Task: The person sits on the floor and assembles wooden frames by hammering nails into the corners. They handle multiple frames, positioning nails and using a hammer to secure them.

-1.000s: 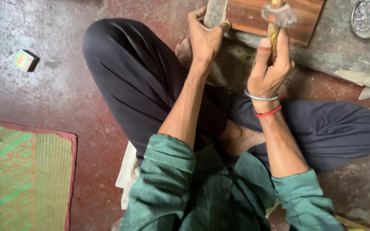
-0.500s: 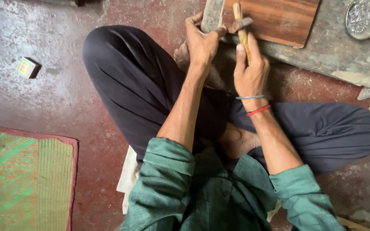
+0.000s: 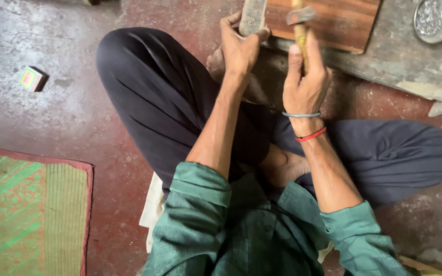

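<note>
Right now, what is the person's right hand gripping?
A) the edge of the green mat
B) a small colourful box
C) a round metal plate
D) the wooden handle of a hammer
D: the right hand is closed around the wooden handle of a hammer whose metal head sits above the wooden board, while the left hand holds a flat metal bar beside it.
</note>
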